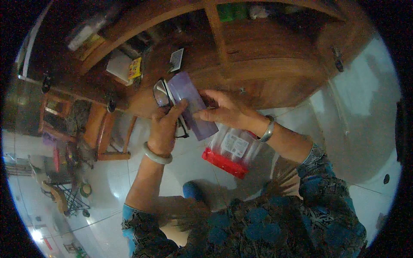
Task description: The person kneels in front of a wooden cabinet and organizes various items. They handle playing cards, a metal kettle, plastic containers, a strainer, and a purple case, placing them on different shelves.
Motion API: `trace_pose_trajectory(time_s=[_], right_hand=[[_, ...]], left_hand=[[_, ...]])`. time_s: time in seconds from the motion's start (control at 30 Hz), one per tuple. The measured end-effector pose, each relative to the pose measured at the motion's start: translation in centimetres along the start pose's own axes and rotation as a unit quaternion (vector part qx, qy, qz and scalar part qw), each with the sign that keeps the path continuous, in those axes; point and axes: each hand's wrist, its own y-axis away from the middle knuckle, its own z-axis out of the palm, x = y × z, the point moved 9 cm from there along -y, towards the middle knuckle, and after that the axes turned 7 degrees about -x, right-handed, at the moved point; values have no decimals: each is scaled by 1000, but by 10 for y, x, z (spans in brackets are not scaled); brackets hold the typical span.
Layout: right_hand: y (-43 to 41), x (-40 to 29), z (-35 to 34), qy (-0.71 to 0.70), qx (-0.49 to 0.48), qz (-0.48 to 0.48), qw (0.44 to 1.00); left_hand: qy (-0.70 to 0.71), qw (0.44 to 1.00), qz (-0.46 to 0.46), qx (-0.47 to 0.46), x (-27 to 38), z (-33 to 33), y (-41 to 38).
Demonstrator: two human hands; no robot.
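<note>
Both of my hands are on a long purple case (190,93), held at a slant before me. My left hand (164,124) grips its left side with the thumb across its face. A pair of dark-rimmed eyeglasses (161,93) is also in this hand, lying along the case's pale left edge. One temple arm of the glasses sticks out below, near my wrist. My right hand (222,108) pinches the right side of the case between thumb and fingers. Whether the case is open or closed cannot be made out.
A wooden cabinet (271,71) curves across the top. On it are a white-and-dark card (176,59), a yellow packet (135,68) and a pale box (118,66). On the tiled floor lies a clear plastic pack with red ends (230,151). A wooden chair (103,132) stands left.
</note>
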Motion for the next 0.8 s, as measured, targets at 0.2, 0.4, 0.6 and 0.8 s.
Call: trace_pose_trajectory(time_s=[0.2,0.4,0.6,0.8], right_hand=[[-8,-3,-34,-47,-18,-12,999],[-6,10,-48,-71,-26,-43,996],[4,17,-47,-148,7,-32,988],[17,11,-44,-290,24,-29,956]], left_hand=[[-261,952,153,-40,55,-38,-70],[-565,757,328,2,56,-26,-136],[-641,700,310,61,33,-41,-154],[-244,935,235,-110,57,5,-98]])
